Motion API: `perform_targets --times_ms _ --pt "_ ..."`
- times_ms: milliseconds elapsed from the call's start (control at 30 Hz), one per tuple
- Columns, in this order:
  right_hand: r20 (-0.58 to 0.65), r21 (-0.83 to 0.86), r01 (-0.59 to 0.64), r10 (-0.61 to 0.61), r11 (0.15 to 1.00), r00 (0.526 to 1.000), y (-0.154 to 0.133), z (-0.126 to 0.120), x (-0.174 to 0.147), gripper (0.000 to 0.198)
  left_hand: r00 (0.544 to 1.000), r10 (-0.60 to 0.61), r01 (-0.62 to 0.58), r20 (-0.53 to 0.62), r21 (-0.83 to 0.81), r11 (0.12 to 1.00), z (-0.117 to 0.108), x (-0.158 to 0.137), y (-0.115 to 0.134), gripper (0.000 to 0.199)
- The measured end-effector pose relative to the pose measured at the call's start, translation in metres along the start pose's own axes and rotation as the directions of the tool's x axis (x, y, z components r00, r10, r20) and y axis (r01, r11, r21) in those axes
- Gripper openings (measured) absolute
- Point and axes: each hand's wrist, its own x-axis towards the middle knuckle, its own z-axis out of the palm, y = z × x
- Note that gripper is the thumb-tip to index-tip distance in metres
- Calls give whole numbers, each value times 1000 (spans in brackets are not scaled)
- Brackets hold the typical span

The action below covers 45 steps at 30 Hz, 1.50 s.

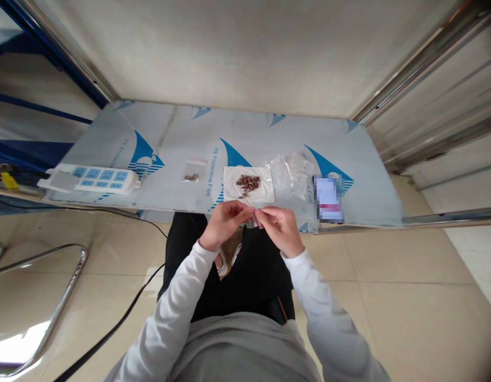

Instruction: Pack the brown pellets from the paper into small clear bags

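Observation:
My left hand (225,224) and my right hand (281,227) meet at the table's front edge, above my lap. Both are closed, thumbs and fingers pinching a small clear plastic bag (252,223) between them. Fingers hide most of the bag, so its contents cannot be made out. Just beyond lies a white paper tissue (266,192) carrying a heap of small brown pellet-like pieces (248,183). To the left, a small zip bag (191,172) with a few brown pieces rests flat. Several crumpled clear bags (291,172) lie right of the tissue.
The narrow table (182,127) has a film-covered top and a wall behind it. A white power strip (106,179) sits at its left end. A phone (329,199) with a blurred screen lies near the right front edge. A black cable (122,313) hangs down on the left.

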Motion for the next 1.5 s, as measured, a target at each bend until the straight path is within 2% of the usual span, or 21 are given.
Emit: perform_targets --times_ms 33,100,167,233,333,367,400,467,533,600,700,767,800,833,867,900,967,1000,1100,1233,1500 --pt "-118 -126 20 -35 992 992 2 0 -1 36 997 21 -8 -75 162 987 2 -3 4 25" --pt "-315 -335 26 -138 942 939 3 1 -3 34 980 79 8 -183 433 901 7 -8 14 20" --pt "-369 -379 46 -197 924 908 2 0 -4 25 968 136 6 -211 561 828 10 -11 25 16" --pt "-281 -265 144 -219 953 934 0 -3 -2 20 968 169 -34 -184 573 819 10 -11 33 15" --pt "-27 -7 245 -245 970 969 2 -10 3 83 990 128 -91 -55 441 893 7 -7 37 17" --pt "61 66 236 -240 970 969 4 -11 6 93 994 111 -98 -12 385 918 5 -6 37 17" --pt "129 125 210 -226 970 966 7 -11 7 91 995 100 -101 20 342 934 4 -5 38 17" --pt "192 209 140 -181 968 965 13 -10 10 70 995 97 -102 31 344 933 4 -4 39 18" --pt "174 246 81 -127 966 977 18 -7 10 48 993 121 -103 -11 454 885 4 -4 42 21" --pt "156 239 44 -84 970 984 22 -5 10 39 986 159 -98 -56 580 809 4 -5 46 23" --pt "127 106 58 -72 993 989 22 -13 24 41 969 204 -63 -142 653 754 -4 -5 46 28" --pt "117 -118 97 -83 988 990 20 -24 47 41 952 205 -5 -229 655 755 -17 -3 38 38" --pt "130 -275 122 -88 954 988 18 -30 62 40 941 199 32 -272 659 752 -25 -2 32 43" --pt "167 -457 152 -83 876 983 15 -36 78 39 932 188 72 -310 667 741 -34 -1 24 45" --pt "225 -639 197 -64 743 972 13 -39 94 38 927 170 113 -336 680 725 -43 0 16 46" --pt "291 -787 254 -24 562 956 10 -41 110 38 920 153 154 -360 694 703 -50 1 8 45" --pt "383 -897 353 71 264 921 5 -39 137 35 910 119 227 -397 717 659 -62 3 -8 40" --pt "411 -904 389 106 179 905 2 -34 146 31 905 108 253 -412 724 642 -66 4 -15 38" --pt "476 -879 468 152 87 866 -2 -13 160 22 898 97 286 -429 737 612 -71 6 -26 35" --pt "553 -827 562 167 -5 816 -3 11 159 25 886 92 320 -455 741 590 -72 6 -31 33" --pt "622 -767 629 99 -122 777 -2 18 162 32 852 116 372 -511 746 552 -84 11 -40 32"
